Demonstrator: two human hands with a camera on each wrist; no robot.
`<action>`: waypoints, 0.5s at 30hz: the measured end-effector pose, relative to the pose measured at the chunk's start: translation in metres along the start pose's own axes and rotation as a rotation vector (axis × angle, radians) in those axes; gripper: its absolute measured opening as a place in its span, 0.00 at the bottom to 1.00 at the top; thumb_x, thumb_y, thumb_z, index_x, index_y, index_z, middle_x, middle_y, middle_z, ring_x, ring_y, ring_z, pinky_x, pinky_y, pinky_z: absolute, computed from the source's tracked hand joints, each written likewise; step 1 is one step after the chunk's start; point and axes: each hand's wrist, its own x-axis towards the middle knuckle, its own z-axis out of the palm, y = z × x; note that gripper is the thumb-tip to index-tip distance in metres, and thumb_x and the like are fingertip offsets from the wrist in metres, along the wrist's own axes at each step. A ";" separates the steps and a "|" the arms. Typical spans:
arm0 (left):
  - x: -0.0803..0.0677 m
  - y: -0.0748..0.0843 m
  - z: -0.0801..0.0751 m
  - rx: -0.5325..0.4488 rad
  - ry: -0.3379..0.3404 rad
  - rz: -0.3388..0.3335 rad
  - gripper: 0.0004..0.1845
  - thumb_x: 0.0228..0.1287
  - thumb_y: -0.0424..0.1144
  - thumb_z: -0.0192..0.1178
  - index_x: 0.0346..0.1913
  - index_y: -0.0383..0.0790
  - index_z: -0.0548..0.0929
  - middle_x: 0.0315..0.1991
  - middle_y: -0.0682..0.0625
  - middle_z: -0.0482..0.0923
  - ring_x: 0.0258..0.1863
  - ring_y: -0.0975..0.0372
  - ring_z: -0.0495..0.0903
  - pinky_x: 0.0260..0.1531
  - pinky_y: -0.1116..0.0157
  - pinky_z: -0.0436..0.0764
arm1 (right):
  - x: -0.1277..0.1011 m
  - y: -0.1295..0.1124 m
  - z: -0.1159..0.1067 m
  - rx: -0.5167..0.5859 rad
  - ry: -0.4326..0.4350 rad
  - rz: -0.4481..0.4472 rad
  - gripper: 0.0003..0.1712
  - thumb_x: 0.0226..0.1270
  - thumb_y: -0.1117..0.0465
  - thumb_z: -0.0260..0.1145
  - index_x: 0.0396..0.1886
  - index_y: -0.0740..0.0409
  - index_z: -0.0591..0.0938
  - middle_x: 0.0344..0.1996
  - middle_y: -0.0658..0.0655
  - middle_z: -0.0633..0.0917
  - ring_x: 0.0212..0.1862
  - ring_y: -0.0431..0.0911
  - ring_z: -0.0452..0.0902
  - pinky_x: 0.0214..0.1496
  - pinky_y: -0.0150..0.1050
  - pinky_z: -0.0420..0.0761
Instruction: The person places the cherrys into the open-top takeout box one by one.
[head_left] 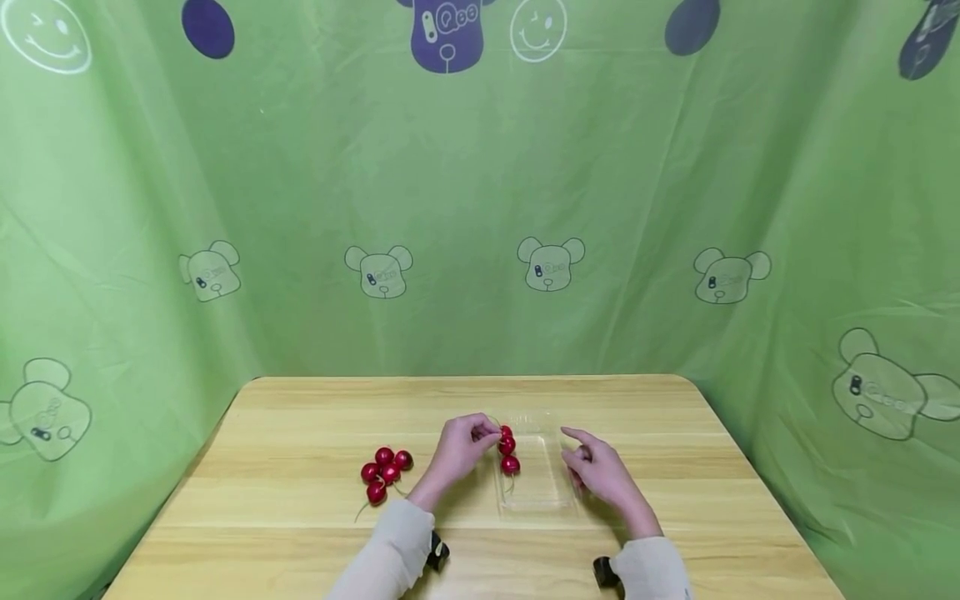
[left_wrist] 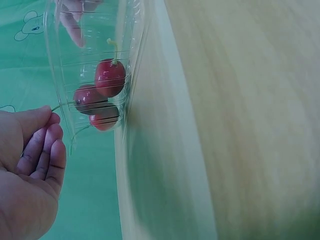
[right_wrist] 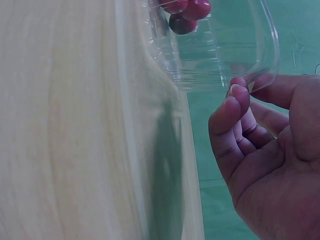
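Observation:
A clear plastic box [head_left: 536, 505] stands on the table between the hands. Three red cherries [head_left: 510, 464] lie along its left side, their green stems showing. At the box's left rim, my left hand [head_left: 463, 446] pinches the thin stem [left_wrist: 60, 106] of one of these cherries between thumb and forefinger. On the opposite side, my right hand [head_left: 600, 472] holds the box's right rim by thumb and fingertips [right_wrist: 240, 92]. Through the box wall, the left wrist view also catches part of the right hand [left_wrist: 75, 25].
Several more cherries [head_left: 390, 473] sit in a loose cluster left of the left hand, some with stems. The wooden table [head_left: 300, 417] backs onto a green curtain [head_left: 465, 333] with printed bear heads. Dark wrist bands [head_left: 438, 552] show at the sleeves.

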 end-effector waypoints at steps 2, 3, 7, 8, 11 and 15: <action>0.000 -0.001 0.001 0.006 0.000 0.001 0.02 0.67 0.34 0.69 0.40 0.42 0.88 0.33 0.53 0.86 0.29 0.69 0.78 0.32 0.72 0.81 | 0.000 0.000 0.000 0.000 0.002 0.000 0.29 0.79 0.65 0.60 0.76 0.62 0.68 0.24 0.63 0.83 0.21 0.47 0.76 0.21 0.39 0.77; 0.000 -0.001 0.001 0.010 0.001 0.000 0.02 0.67 0.34 0.69 0.40 0.42 0.88 0.33 0.53 0.86 0.29 0.69 0.78 0.32 0.72 0.82 | 0.000 0.000 0.000 0.001 0.001 -0.001 0.29 0.79 0.65 0.60 0.76 0.62 0.68 0.24 0.63 0.83 0.21 0.47 0.76 0.21 0.39 0.77; 0.001 -0.003 0.002 0.025 0.002 -0.014 0.02 0.66 0.34 0.70 0.40 0.43 0.89 0.32 0.54 0.86 0.29 0.70 0.78 0.32 0.73 0.81 | 0.001 0.001 0.002 0.000 0.003 -0.002 0.29 0.79 0.65 0.60 0.76 0.62 0.69 0.23 0.61 0.82 0.21 0.45 0.75 0.22 0.38 0.78; 0.001 -0.003 0.002 0.026 0.003 -0.016 0.02 0.66 0.34 0.70 0.40 0.43 0.89 0.32 0.55 0.86 0.29 0.70 0.78 0.32 0.73 0.81 | 0.001 0.002 0.002 -0.001 0.004 -0.003 0.29 0.79 0.65 0.60 0.76 0.62 0.69 0.23 0.61 0.82 0.21 0.45 0.75 0.22 0.37 0.78; 0.001 -0.001 0.002 0.026 0.004 -0.015 0.02 0.66 0.34 0.70 0.39 0.43 0.89 0.32 0.55 0.86 0.29 0.69 0.78 0.31 0.72 0.81 | 0.002 0.002 0.002 -0.002 0.009 0.000 0.29 0.79 0.65 0.60 0.76 0.62 0.69 0.23 0.61 0.82 0.21 0.45 0.75 0.22 0.37 0.77; 0.001 0.000 0.003 0.028 0.006 -0.004 0.02 0.66 0.33 0.70 0.39 0.43 0.89 0.32 0.54 0.86 0.29 0.69 0.78 0.31 0.72 0.81 | 0.001 0.001 0.001 -0.004 0.012 0.003 0.29 0.79 0.65 0.60 0.76 0.62 0.69 0.23 0.62 0.82 0.21 0.46 0.75 0.22 0.39 0.78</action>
